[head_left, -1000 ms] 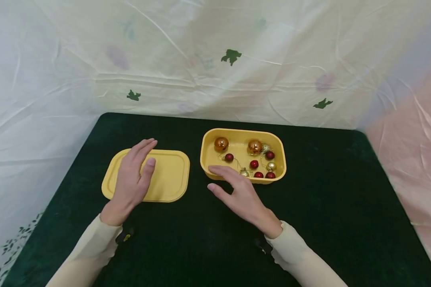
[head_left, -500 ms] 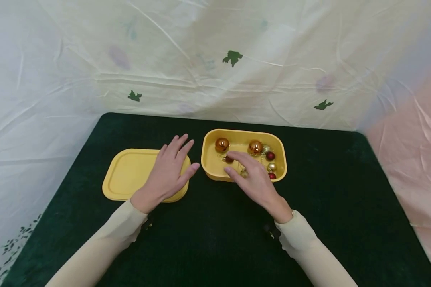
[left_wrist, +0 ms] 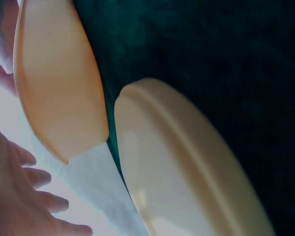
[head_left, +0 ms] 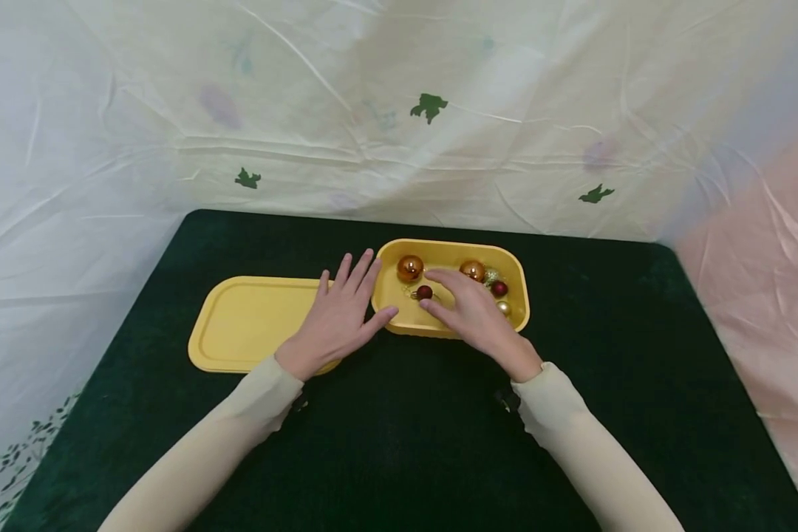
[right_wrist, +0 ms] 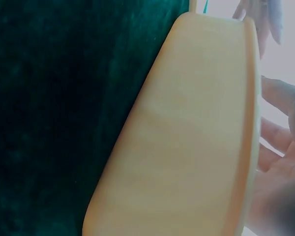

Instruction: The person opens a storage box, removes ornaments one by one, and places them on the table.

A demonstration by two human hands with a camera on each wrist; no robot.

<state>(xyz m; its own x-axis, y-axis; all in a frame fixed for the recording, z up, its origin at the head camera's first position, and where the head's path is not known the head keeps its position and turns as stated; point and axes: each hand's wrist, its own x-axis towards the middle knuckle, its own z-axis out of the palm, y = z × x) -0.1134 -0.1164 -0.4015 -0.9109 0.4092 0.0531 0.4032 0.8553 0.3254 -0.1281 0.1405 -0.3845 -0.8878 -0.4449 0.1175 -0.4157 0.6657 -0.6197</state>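
A yellow oblong box (head_left: 432, 321) holds small Christmas baubles. An orange bauble (head_left: 410, 268) lies at its left end, and a dark red bauble (head_left: 424, 292) lies in front of that. My right hand (head_left: 476, 314) hangs over the box, thumb and index finger apart near the dark red bauble, nothing held. It hides several baubles. My left hand (head_left: 339, 314) is spread out with straight fingers, fingertips right at the box's left rim. Below it lies the flat yellow lid (head_left: 246, 325). The left wrist view shows the box wall (left_wrist: 59, 73) beside the lid (left_wrist: 187, 162).
Toward the box's right end lie another orange bauble (head_left: 472, 270), a dark red bauble (head_left: 499, 288) and a pale gold bauble (head_left: 503, 307). Dark green cloth (head_left: 612, 355) covers the table. A pale patterned sheet (head_left: 332, 133) hangs behind it.
My left hand has moved right, from over the lid to the box's left rim. My right hand has moved from the box's front edge in over the box. The box and lid stay put.
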